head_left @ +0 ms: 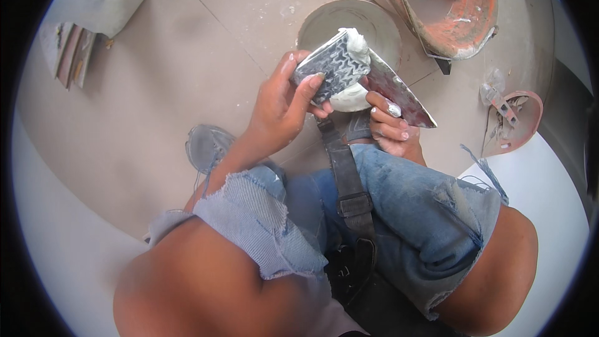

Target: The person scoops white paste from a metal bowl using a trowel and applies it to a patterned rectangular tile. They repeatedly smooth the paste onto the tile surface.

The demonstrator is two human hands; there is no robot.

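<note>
My left hand [281, 106] is closed on a flat dark piece [334, 65] with a zigzag tread pattern, thumb on its face. A thick lump of white paste [357, 45] sits on its far right edge. Just to the right, my right hand [393, 128] grips a flat scraper blade [402, 87], dark reddish and smeared with paste; its handle, if any, is hidden. The blade's upper end is close to the paste; whether they touch I cannot tell. Below both pieces stands a round pale bucket [321, 15], partly covered by them. White smears mark my fingers.
A larger orange, paste-caked bucket [480, 9] with a wire handle stands at the far right. Nearer on the right lies an orange-rimmed container [533, 115] with a tool [504, 107] across it. Stacked boards [75, 56] lie at the far left on the tiled floor [175, 87].
</note>
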